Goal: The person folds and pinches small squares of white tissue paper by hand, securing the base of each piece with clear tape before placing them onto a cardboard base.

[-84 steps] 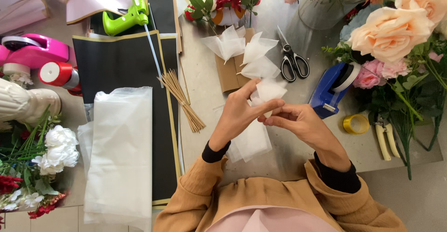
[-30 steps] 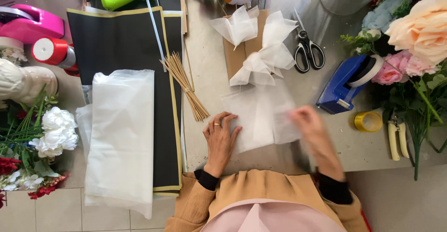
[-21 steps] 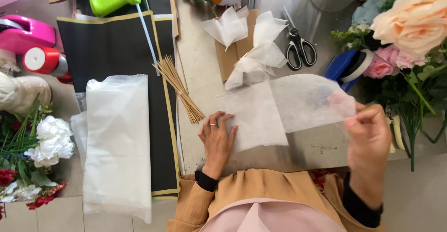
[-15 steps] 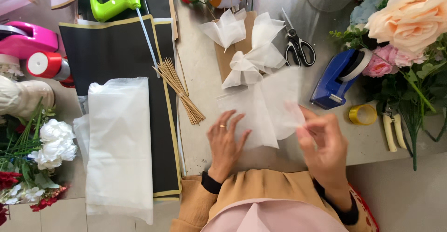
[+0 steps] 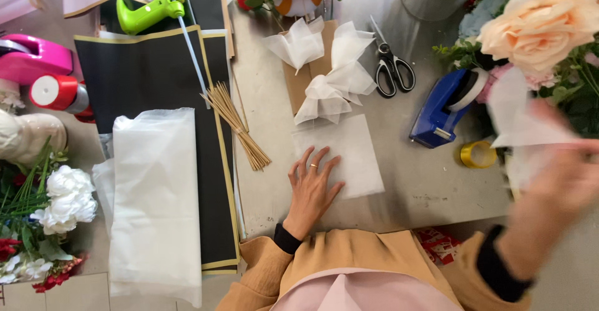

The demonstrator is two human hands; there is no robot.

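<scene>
Tissue: white translucent square sheet [image 5: 346, 155] now flat on grey table [image 5: 424, 192]
Left hand [image 5: 312, 186]: open, pressing sheet
Right hand [image 5: 561, 180]: blurred, has lifted away a second sheet [image 5: 521, 114]

Florist's workbench: roses [image 5: 538, 25], wrapping paper [image 5: 156, 99]

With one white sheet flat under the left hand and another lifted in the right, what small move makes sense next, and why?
Probably bring the right hand back over the table and lower its lifted white sheet. The left hand pins the flat white sheet there, while the lifted one hangs, blurred, by the flowers.
</scene>
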